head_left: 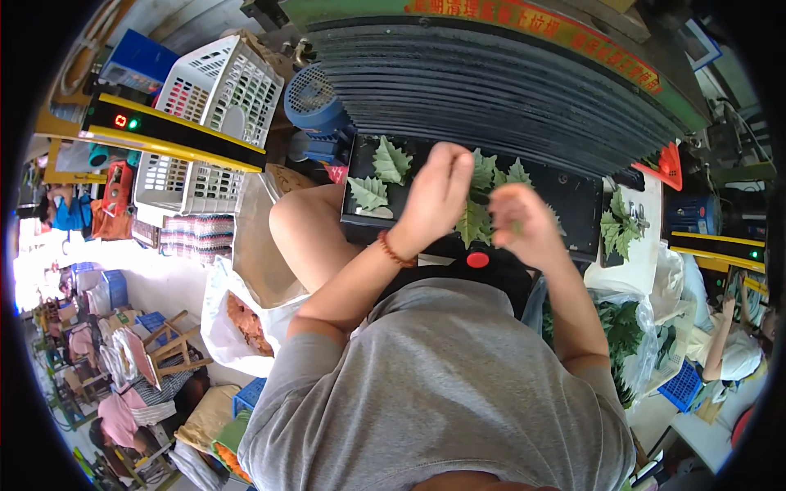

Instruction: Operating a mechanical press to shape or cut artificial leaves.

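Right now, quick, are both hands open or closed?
Left hand: can't tell; its grip is hidden.
Right hand: partly curled, too blurred to tell.

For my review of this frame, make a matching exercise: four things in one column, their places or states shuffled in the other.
Things
1. Left hand
2. Two jagged leaves
3. Red disc
4. Blue grilled housing

Places or states
A. Between the black tray and the grey shirt
B. Left of the dark ribbed panel
C. With a beaded bracelet at its wrist
D. At the tray's left end

Pairs: 1-C, 2-D, 3-A, 4-B
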Demonstrator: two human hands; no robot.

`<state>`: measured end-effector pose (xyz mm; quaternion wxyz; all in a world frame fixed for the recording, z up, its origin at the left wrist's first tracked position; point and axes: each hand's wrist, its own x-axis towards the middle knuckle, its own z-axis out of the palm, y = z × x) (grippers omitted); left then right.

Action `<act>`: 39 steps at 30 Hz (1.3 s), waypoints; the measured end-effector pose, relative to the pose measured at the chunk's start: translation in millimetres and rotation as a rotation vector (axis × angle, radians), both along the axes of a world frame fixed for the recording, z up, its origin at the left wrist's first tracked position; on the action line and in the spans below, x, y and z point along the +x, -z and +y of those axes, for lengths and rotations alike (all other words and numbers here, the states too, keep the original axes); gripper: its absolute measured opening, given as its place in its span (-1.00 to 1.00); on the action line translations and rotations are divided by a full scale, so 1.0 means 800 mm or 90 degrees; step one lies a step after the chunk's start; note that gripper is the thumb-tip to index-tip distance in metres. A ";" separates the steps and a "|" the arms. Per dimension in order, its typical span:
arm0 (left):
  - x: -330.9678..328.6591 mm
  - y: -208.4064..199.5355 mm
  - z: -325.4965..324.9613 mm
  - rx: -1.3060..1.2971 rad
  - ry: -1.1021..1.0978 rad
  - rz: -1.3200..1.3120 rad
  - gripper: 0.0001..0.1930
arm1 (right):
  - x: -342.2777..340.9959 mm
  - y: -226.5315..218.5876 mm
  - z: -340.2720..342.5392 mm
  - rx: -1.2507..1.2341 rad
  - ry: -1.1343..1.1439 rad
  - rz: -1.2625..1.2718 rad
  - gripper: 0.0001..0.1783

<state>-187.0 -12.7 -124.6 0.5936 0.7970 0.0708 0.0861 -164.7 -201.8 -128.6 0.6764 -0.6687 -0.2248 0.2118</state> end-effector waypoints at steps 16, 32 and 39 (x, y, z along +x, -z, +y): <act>0.010 -0.016 0.040 -0.460 0.156 0.124 -0.89 | 0.052 -0.049 0.045 0.067 -0.034 -0.124 -0.91; 0.009 -0.019 0.068 -0.521 0.038 0.094 -0.94 | 0.030 -0.089 0.032 -0.021 -0.053 -0.334 -0.94; 0.005 -0.051 0.056 -0.504 0.199 0.036 -0.85 | 0.049 -0.088 0.041 -0.102 -0.035 -0.330 -0.93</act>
